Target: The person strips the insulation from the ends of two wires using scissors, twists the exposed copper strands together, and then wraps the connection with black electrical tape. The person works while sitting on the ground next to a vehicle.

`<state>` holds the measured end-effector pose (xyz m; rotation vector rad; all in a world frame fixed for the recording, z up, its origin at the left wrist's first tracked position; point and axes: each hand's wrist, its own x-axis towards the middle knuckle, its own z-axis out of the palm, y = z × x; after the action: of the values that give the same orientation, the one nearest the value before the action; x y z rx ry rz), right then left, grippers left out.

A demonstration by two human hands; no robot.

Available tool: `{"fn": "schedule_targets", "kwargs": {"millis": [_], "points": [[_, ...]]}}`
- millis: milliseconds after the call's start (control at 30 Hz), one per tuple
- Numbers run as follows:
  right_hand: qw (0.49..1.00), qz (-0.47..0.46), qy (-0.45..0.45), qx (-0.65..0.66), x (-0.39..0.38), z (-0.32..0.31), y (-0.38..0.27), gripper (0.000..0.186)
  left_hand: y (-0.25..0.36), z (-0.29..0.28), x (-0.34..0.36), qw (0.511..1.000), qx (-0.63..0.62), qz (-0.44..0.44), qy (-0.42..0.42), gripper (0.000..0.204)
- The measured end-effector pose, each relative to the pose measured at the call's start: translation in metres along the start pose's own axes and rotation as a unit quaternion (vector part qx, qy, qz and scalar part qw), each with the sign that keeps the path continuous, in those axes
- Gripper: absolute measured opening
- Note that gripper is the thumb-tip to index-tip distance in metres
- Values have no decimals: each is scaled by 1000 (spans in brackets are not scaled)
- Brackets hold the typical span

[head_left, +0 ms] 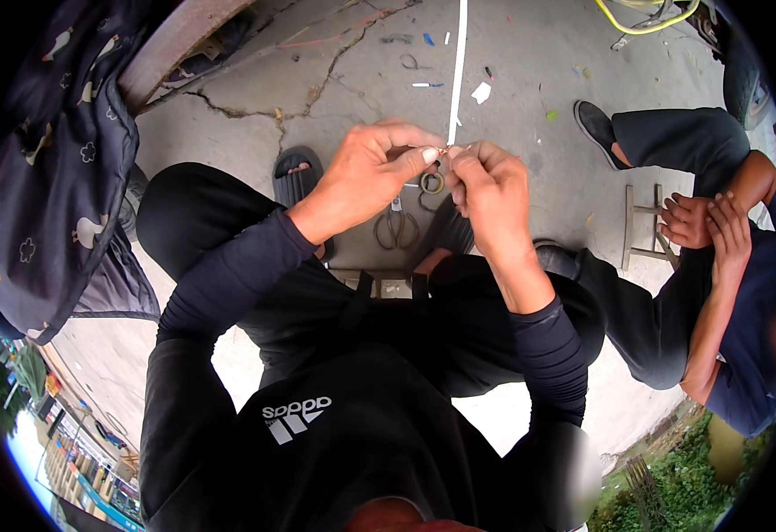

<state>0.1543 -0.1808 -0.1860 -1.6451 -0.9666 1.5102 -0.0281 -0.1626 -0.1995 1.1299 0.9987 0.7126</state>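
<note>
My left hand (368, 168) and my right hand (494, 197) meet near the upper middle, fingertips pinched at what looks like a small copper wire end (443, 151) by the lower end of a long white strip or cable (455, 80). The strip runs from my fingers up past the top edge. Exactly what each fingertip grips is partly hidden. Below my fingers, a roll of tape (431, 183) and scissors (396, 230) lie on the ground between my sandaled feet.
A seated person (721, 239) on the right has clasped hands, beside a wooden stool (628, 226). A patterned fabric cover (42, 168) hangs at left near a curved beam (162, 49). Small scraps (481, 91) dot the cracked concrete floor (530, 53); a yellow hose (654, 27) is at top right.
</note>
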Motion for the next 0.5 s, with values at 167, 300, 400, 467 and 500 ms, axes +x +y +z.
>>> {"fn": "schedule_targets", "kwargs": {"millis": [167,300,400,467,500], "points": [[915,176,-187,310,4,-16,0,29,-5,0,6,998,21,55,21,18],[973,-141,65,-168,-20,-17,21,25,-6,9,-1,1000,-4,12,9,17],[710,-437,140,-534,-14,-19,14,36,-1,8,2,1000,7,17,12,17],[608,-520,160,-579,0,-17,16,34,-4,7,4,999,-8,28,27,17],[596,-525,162,-585,1,-17,15,30,-2,7,3,999,-3,28,22,17]]}}
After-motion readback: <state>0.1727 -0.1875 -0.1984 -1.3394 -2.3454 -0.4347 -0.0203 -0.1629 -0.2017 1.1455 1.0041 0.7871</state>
